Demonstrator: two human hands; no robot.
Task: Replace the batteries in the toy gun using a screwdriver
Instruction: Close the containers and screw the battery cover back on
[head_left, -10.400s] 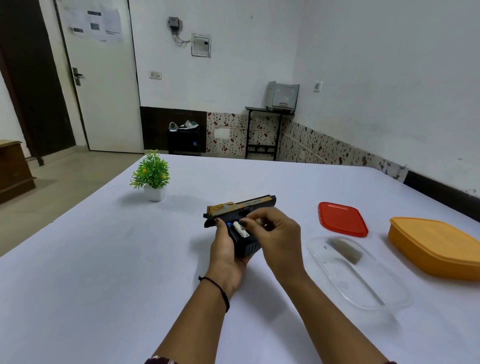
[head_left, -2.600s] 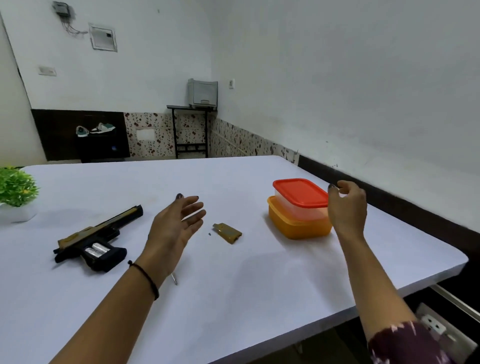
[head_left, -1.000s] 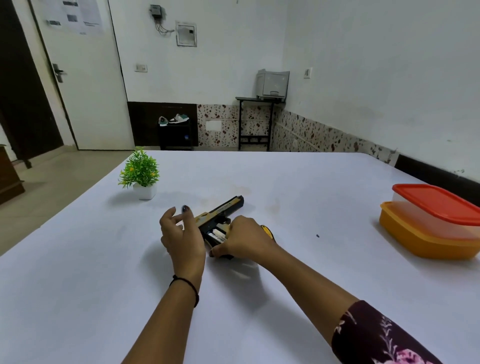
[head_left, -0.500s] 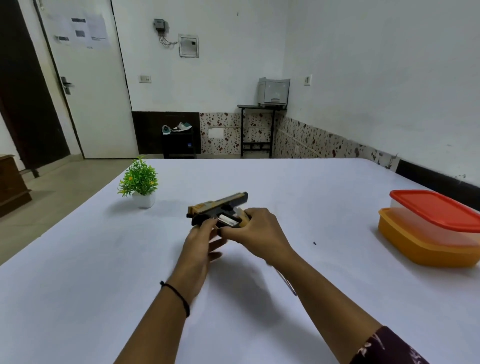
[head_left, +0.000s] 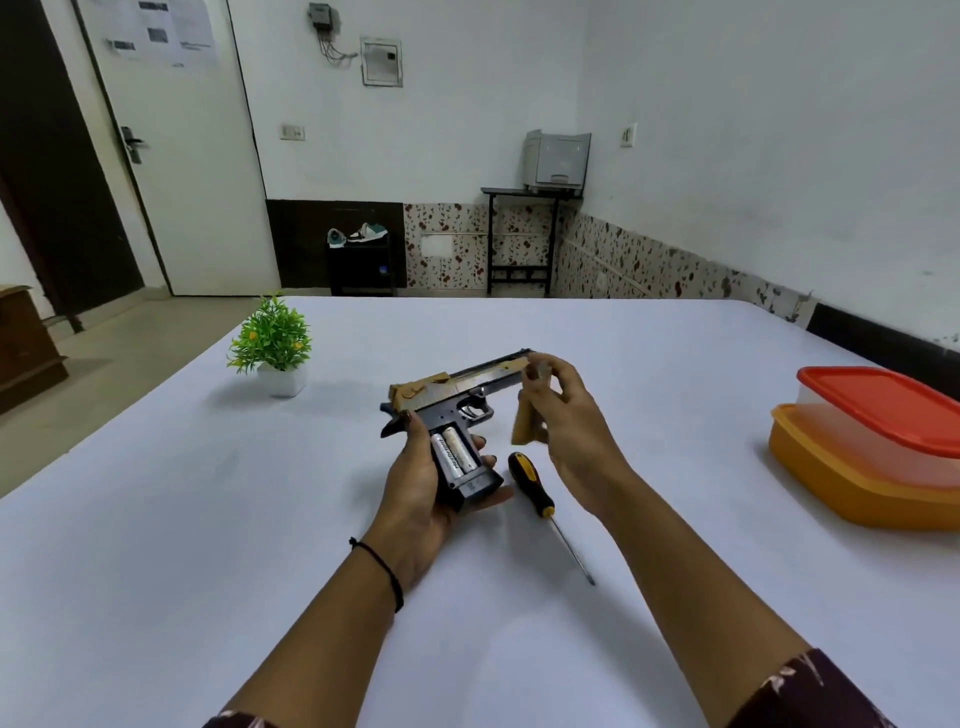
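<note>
Batteries (head_left: 453, 451) seated in toy gun (head_left: 460, 404), gripped by left hand (head_left: 415, 486). Right hand (head_left: 569, 436) pinches cover (head_left: 522, 428); screwdriver (head_left: 535, 486) lies at the gun's 4 o'clock. Remaining, by judgement: refit cover, screw.

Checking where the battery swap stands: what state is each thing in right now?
Gun: gripped by left hand, battery compartment open.
Batteries: two seated in the compartment.
Cover: off, pinched in right hand.
Screwdriver: lying loose on table.
Red-lid box: closed, stacked on orange box.
Door: shut.
</note>
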